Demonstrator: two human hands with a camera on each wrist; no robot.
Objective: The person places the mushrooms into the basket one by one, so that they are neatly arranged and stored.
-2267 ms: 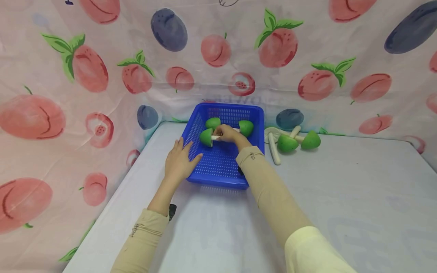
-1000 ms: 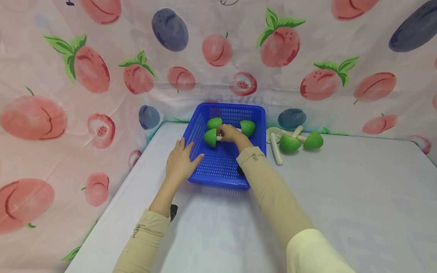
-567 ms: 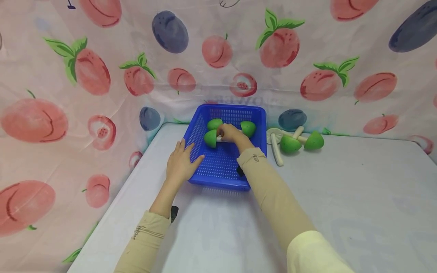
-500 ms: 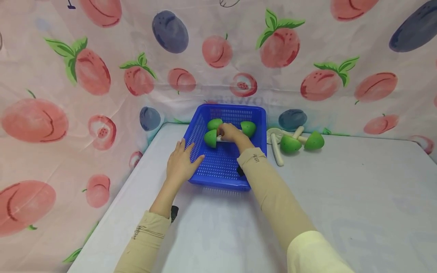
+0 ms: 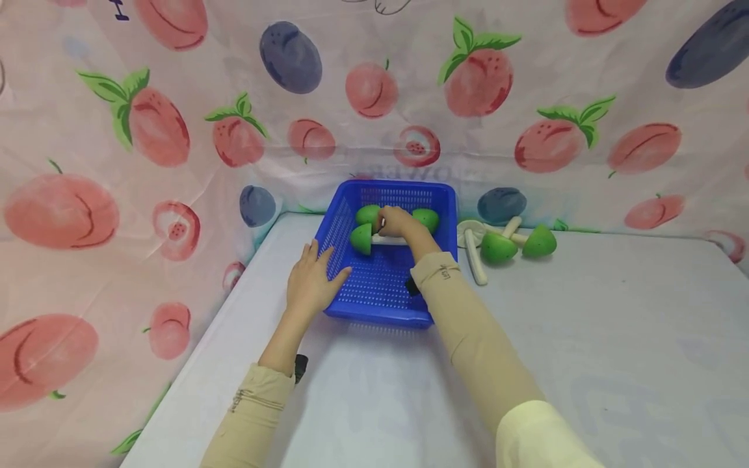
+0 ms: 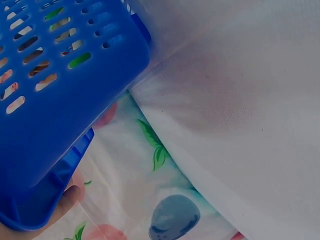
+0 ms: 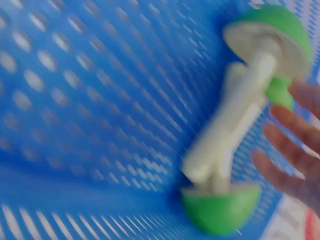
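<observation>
My right hand [image 5: 396, 222] is over the blue plastic basket [image 5: 377, 316], above a green-capped toy mushroom [image 5: 361, 240] lying on its side with its white stem pointing right. In the right wrist view the fingers [image 7: 295, 157] are spread and apart from the white stems [image 7: 225, 125]. Two more green-capped mushrooms lie in the basket, one at the back left [image 5: 367, 214] and one at the right [image 5: 427, 219]. My left hand [image 5: 310, 279] rests at the basket's left rim with its fingers extended; in the left wrist view a finger [image 6: 70, 196] shows at the rim.
Right of the basket, on the white-covered table [image 5: 585, 338], lie several mushrooms: one showing its pale underside [image 5: 471, 234], two with green caps [image 5: 498, 248]. A fruit-print sheet [image 5: 374, 149] hangs behind and to the left.
My right hand has let go of the mushroom and risen slightly, uncovering more of its stem, which lies in the basket. The left hand stays at the rim.
</observation>
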